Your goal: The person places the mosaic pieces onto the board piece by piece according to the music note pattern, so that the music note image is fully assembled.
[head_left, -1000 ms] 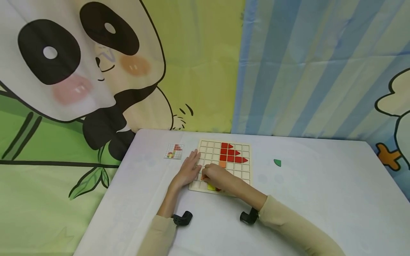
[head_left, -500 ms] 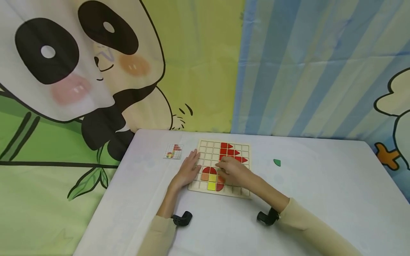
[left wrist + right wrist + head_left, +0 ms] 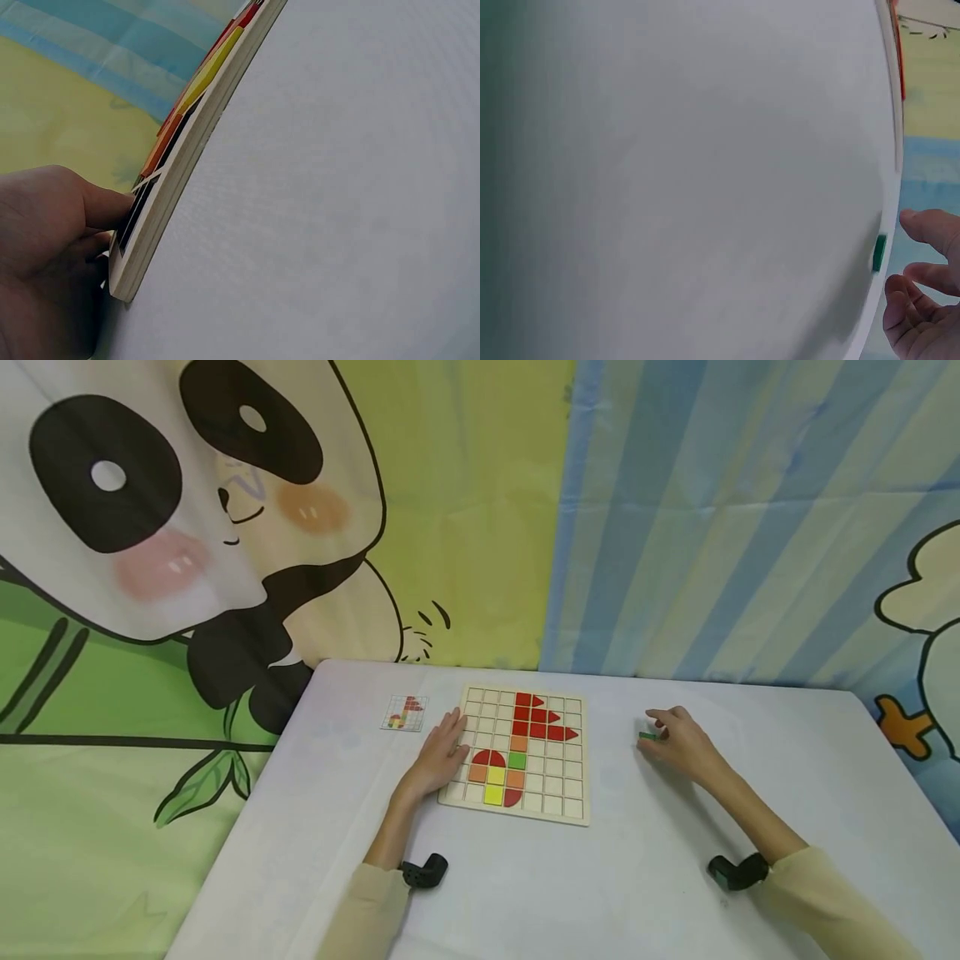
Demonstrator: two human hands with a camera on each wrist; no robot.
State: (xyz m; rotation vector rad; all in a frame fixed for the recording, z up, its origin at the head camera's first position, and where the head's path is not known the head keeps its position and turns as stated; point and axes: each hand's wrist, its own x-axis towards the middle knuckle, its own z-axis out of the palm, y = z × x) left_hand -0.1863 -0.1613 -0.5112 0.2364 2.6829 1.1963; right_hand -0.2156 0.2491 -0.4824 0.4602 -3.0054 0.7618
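Note:
A wooden grid board (image 3: 553,786) lies on the white table. Red, orange, yellow and green pieces fill some of its cells, among them a green square (image 3: 517,761). My left hand (image 3: 435,766) rests along the board's left edge with its fingers extended; in the left wrist view its thumb (image 3: 109,208) touches the frame. Right of the board, my right hand (image 3: 684,747) hovers around a green quarter-round piece (image 3: 648,736). Seen from the right wrist, that piece (image 3: 880,253) lies on the table, and the parted thumb and fingers appear clear of it.
A small pattern card (image 3: 405,713) with a coloured grid picture lies left of the board. The white table (image 3: 570,893) ends at the back against a printed curtain (image 3: 480,510). Dark wrist cameras (image 3: 426,871) sit at both wrists.
My right hand has left the board and moved right to the green quarter-round piece. The green square now shows in its cell. My left hand has stayed on the board's edge.

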